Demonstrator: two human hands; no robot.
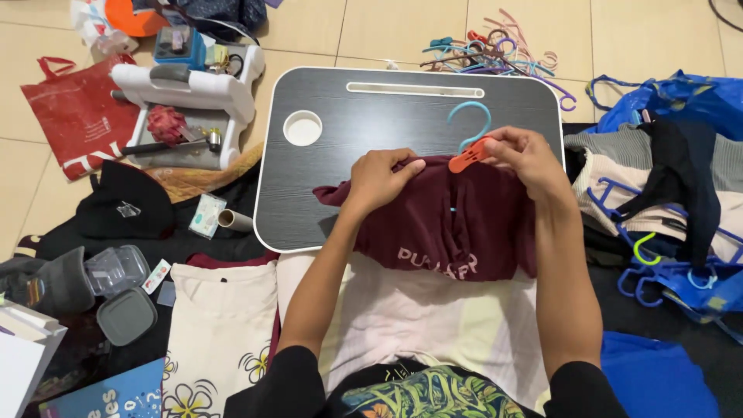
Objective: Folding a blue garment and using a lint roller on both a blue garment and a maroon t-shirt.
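Messy tiled floor (387, 31), lap surface (371, 116) centred: left hand (379, 178) pins maroon shirt (449, 224) flat; right hand (526, 159) pinches orange clip (468, 157) onto blue hanger (472, 124).

A dark maroon garment (449, 224) with pale lettering near its hem lies bunched across the near edge of the black surface (371, 131). A light blue hanger (470, 124) hooks up from its top edge, an orange clip (467, 157) beside that hook.
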